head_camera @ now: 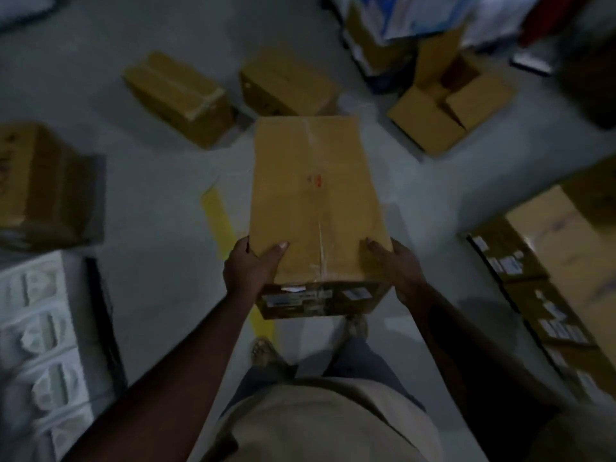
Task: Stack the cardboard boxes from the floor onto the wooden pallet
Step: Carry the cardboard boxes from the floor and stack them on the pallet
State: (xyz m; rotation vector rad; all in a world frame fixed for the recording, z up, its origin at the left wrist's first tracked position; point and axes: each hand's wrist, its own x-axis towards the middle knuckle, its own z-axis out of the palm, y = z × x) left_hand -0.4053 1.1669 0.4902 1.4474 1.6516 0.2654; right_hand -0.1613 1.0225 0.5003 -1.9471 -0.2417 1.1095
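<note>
Left hand [251, 270] and right hand [396, 270] grip the near corners of a long taped box [315, 198], thumbs on top, fingers curled down the sides. Box is held level in front of the person, above the grey floor [150, 201]. Labels on its near end face. Yellow strip [218, 221] on floor just left of it. Two closed boxes [180, 95] lie on the floor beyond, another [40, 185] far left, an open one [446, 108] up right. Stacked labelled boxes [550, 261] at right; pallet under them cannot be told. Frame blurred, dim.
</note>
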